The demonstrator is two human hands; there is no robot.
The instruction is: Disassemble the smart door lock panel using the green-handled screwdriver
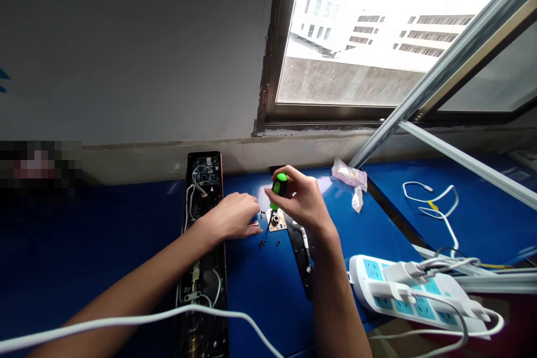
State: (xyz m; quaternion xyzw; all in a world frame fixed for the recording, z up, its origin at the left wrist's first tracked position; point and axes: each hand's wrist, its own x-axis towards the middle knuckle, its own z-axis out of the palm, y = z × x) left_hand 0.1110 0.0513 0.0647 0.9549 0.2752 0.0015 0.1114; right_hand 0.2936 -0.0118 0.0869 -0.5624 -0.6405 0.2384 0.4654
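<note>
My right hand point(305, 201) grips the green and black handle of a screwdriver point(280, 185), held nearly upright. Below its handle lies a small pale metal plate point(277, 225) with a dark round part in its middle. The screwdriver's tip is hard to make out against the plate. My left hand point(230, 216) reaches across a long black housing point(205, 260) with a circuit board and white wires inside. Its fingers are bent together beside the plate; what they hold, if anything, is hidden. Small black screws point(262, 244) lie on the blue tabletop nearby.
A long black panel point(302, 268) with a white connector cable lies under my right forearm. The white power strip point(403, 291) with plugged-in adapters is at right. A white cable point(138, 320) crosses the foreground. Behind are a plastic packet point(349, 174) and a metal frame post point(419, 86).
</note>
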